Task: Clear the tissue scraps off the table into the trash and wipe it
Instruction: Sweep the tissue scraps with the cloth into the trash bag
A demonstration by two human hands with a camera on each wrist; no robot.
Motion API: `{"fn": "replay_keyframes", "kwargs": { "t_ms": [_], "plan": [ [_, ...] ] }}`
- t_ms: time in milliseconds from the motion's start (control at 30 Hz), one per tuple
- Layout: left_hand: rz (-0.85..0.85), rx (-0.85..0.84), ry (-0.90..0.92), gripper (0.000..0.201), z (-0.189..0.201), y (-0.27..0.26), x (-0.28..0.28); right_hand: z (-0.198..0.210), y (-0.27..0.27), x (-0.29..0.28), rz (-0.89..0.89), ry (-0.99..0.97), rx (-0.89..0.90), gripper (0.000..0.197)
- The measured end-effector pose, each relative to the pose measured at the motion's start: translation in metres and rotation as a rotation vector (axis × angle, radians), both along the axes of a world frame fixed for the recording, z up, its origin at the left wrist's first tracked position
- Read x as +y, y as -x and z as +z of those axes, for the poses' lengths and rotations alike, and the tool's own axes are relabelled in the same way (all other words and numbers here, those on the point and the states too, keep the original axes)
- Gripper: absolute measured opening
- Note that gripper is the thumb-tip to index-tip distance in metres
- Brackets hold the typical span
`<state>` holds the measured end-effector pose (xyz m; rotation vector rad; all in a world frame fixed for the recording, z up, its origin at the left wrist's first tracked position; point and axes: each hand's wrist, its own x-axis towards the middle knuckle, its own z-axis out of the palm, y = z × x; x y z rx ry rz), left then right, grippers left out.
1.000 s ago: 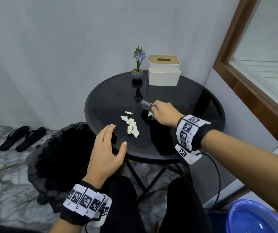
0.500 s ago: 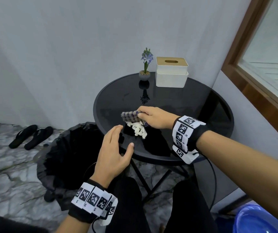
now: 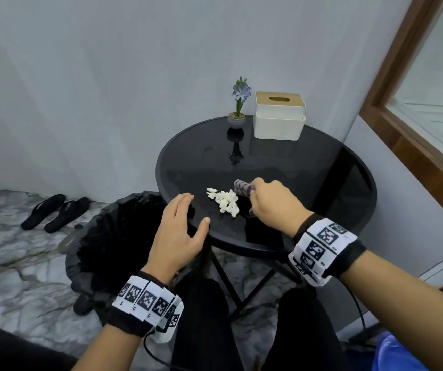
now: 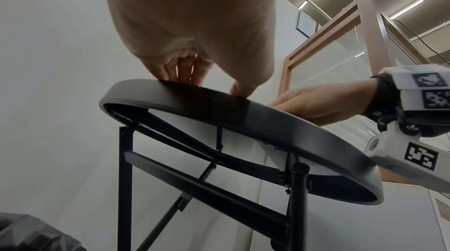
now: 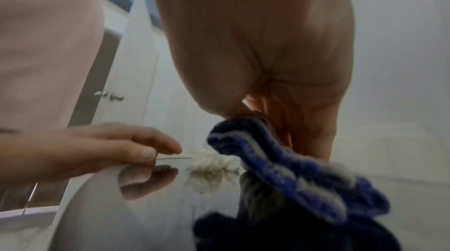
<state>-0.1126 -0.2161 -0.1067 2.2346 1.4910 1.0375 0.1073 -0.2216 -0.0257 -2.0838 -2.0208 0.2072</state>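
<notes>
White tissue scraps (image 3: 224, 200) lie in a small heap on the round black glass table (image 3: 308, 167), also seen as the pale heap of scraps (image 5: 214, 161) in the right wrist view. My right hand (image 3: 274, 204) grips a bunched blue-and-white checked cloth (image 3: 243, 187) just right of the heap; the cloth (image 5: 280, 166) hangs down to the glass. My left hand (image 3: 180, 231) is cupped, fingers relaxed, at the table's near-left rim (image 4: 219, 101), holding nothing. The black-lined trash bin (image 3: 113, 236) stands open below it.
A small potted purple flower (image 3: 239, 105) and a white tissue box (image 3: 279, 115) stand at the table's far edge. Black sandals (image 3: 54, 212) lie on the marble floor at left. A blue basin (image 3: 402, 354) sits at the lower right. A wood-framed window (image 3: 416, 124) is on the right.
My right hand with the cloth swept left into the scraps, then drew back to their right side. The heap now lies nearer the left rim. My left hand stays cupped at the rim.
</notes>
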Motion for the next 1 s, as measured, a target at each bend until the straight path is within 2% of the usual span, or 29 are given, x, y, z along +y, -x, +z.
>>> {"fn": "replay_keyframes", "kwargs": {
  "t_ms": [67, 133, 300, 400, 667, 767, 1000],
  "plan": [
    [-0.003, 0.0, 0.005, 0.062, 0.0, 0.001, 0.002, -0.002, 0.009, -0.004, -0.014, -0.054, -0.083, 0.02],
    [-0.003, 0.007, 0.009, 0.062, 0.0, 0.001, 0.002, -0.005, 0.014, -0.003, -0.015, -0.064, -0.091, 0.022],
    [-0.008, 0.018, 0.011, 0.064, -0.001, 0.007, 0.004, -0.025, 0.025, -0.002, 0.066, 0.016, 0.056, 0.026],
    [-0.005, -0.009, 0.053, 0.065, -0.002, 0.014, 0.008, -0.032, 0.036, -0.009, 0.018, -0.052, 0.042, 0.029],
    [0.013, -0.059, 0.118, 0.068, -0.008, 0.046, 0.012, -0.025, 0.07, -0.015, -0.086, -0.118, 0.228, 0.025],
    [0.009, -0.047, 0.097, 0.066, -0.012, 0.056, 0.013, -0.023, 0.093, -0.006, -0.113, -0.126, 0.313, 0.024],
    [0.068, -0.041, 0.128, 0.066, -0.017, 0.087, 0.023, -0.022, 0.14, 0.023, -0.125, -0.151, 0.36, 0.029]
  ]
}}
